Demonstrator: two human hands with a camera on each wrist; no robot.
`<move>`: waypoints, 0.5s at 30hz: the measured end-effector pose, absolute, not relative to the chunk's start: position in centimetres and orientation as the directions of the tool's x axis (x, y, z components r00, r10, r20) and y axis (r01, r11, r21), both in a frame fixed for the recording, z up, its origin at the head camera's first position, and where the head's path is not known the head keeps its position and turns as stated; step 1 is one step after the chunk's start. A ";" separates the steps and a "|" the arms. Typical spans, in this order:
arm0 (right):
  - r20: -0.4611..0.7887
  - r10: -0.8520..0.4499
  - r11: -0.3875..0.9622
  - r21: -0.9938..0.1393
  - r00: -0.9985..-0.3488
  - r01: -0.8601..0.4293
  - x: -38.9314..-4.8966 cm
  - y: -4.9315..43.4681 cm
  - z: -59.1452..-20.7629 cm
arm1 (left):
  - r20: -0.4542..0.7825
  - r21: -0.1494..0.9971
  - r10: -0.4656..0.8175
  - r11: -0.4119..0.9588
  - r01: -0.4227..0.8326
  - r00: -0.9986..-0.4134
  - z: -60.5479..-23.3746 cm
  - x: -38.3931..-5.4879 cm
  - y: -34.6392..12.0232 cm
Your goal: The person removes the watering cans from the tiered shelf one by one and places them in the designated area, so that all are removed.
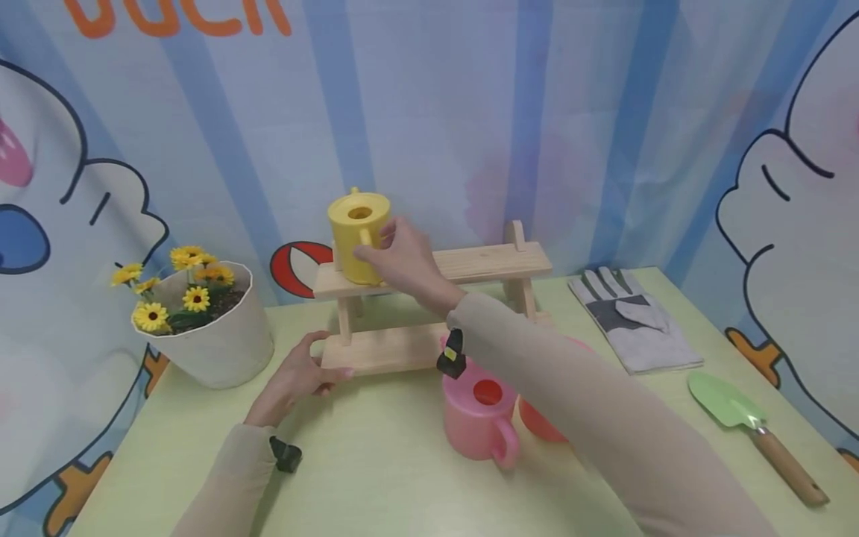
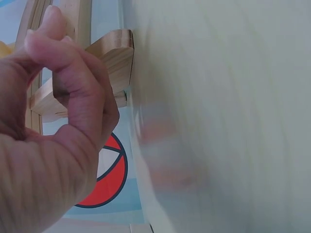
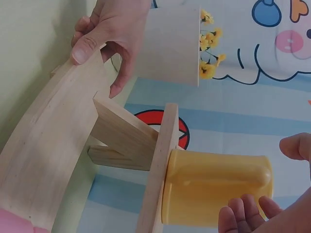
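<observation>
A yellow watering can (image 1: 349, 242) stands upright at the left end of the upper board of a two-tier wooden stand (image 1: 479, 262). Around its handle side is my right hand (image 1: 411, 261), thumb and fingers apart in the right wrist view, with the can's handle (image 3: 265, 175) between them. My left hand (image 1: 302, 371) grips the left end of the stand's lower board (image 1: 385, 350), thumb over the top and fingers round the end. A pink watering can (image 1: 473, 425) sits on the table in front of the stand, below my right forearm.
A red item (image 1: 540, 421) beside the pink can is partly hidden by my right sleeve. At the left stands a white pot (image 1: 228, 347) of yellow flowers. Work gloves (image 1: 644, 335) and a green trowel (image 1: 731, 406) lie to the right. A printed curtain (image 1: 436, 112) hangs behind the table.
</observation>
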State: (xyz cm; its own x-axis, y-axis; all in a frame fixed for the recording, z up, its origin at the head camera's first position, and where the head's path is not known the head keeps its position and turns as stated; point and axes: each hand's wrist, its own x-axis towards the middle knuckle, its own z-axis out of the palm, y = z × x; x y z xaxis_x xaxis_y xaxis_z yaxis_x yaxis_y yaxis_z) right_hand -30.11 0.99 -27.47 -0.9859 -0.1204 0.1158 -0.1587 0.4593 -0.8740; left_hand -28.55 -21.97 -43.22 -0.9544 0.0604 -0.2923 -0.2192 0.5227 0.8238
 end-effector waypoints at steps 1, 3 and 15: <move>0.112 -0.120 0.460 -0.874 -0.986 -0.155 -30.3 0.8 -27.6 | -0.294 0.823 0.060 0.522 -0.221 -0.954 -43.2 -28.5 -22.0; 0.102 -0.116 0.459 -0.877 -0.988 -0.144 -30.5 0.4 -27.8 | -0.295 0.823 0.059 0.522 -0.222 -0.954 -43.2 -28.5 -22.0; 0.080 -0.038 0.423 -0.902 -0.996 -0.089 -31.2 -1.8 -28.7 | -0.280 0.838 0.089 0.509 -0.198 -0.956 -43.1 -28.3 -22.1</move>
